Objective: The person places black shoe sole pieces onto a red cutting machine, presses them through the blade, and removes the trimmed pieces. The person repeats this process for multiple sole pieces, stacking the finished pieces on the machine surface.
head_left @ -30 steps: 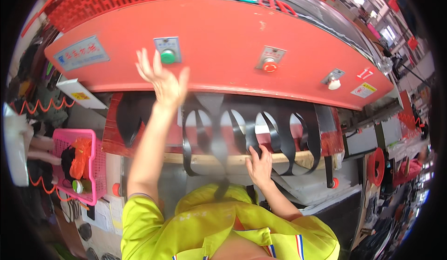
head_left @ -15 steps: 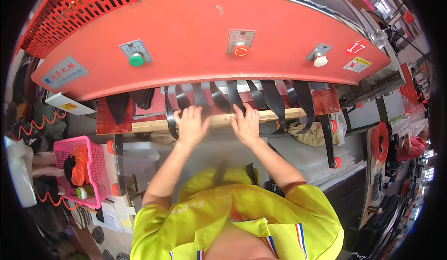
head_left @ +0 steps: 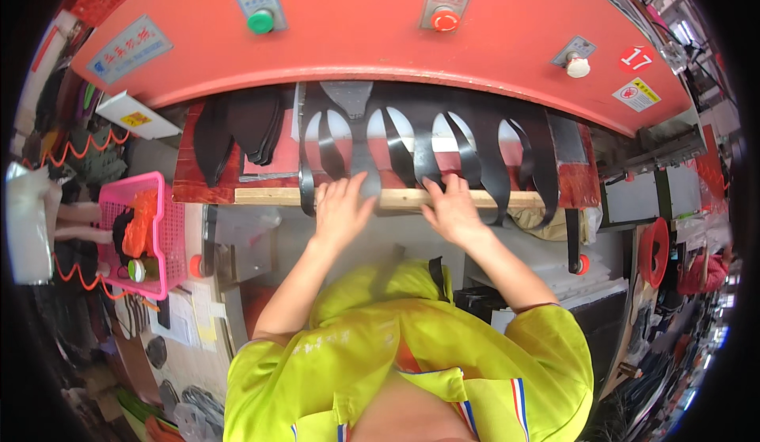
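Note:
A black sheet (head_left: 404,98) with long curved openings lies on a reddish board under the red machine's front. Its strap-like tails hang over a wooden bar (head_left: 404,198) along the board's near edge. My left hand (head_left: 345,206) rests on the bar with fingers stretched forward and thumb apart, beside a greyish tail (head_left: 364,153). To its right, my right hand (head_left: 457,208) lies over the bar with its fingers apart. Its fingertips touch the end of another tail (head_left: 428,153). Several stacked dark pieces (head_left: 257,125) sit at the board's left.
The red machine front (head_left: 356,38) bears a green button (head_left: 260,22), a red button (head_left: 445,19) and a white knob (head_left: 577,66). A pink basket (head_left: 162,236) with orange and black items stands at left. A red round container (head_left: 654,252) is at right.
The view has shifted, so the machine front sits higher in it. More of the black sheet and its openings shows on the board. My hands stay along the bar.

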`<action>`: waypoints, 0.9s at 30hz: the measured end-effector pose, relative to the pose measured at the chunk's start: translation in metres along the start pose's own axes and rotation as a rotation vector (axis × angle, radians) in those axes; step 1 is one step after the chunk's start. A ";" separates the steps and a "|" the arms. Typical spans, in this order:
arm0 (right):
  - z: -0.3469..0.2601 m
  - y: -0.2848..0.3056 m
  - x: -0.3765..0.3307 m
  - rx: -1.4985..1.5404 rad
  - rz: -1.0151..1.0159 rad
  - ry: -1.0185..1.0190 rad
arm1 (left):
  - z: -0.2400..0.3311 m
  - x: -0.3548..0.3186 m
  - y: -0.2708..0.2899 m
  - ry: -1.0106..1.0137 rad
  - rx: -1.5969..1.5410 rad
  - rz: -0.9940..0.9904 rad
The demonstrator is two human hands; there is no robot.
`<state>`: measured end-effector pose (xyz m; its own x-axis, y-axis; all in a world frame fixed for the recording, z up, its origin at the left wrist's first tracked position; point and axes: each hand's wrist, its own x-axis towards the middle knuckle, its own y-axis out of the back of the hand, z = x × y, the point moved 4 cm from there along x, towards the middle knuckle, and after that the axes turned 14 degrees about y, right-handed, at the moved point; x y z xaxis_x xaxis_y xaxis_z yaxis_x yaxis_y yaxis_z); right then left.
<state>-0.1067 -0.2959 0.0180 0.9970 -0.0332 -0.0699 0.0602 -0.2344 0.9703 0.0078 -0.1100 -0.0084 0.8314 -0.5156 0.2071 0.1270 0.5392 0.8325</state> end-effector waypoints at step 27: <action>-0.147 -0.024 0.007 1.185 0.382 0.082 | -0.041 -0.128 0.058 0.405 -1.260 0.156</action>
<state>-0.0944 -0.1482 0.0286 0.9437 -0.2416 0.2261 -0.2723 -0.9552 0.1160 -0.0686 0.0150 -0.0074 0.9561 -0.2778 -0.0930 0.2441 0.9309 -0.2717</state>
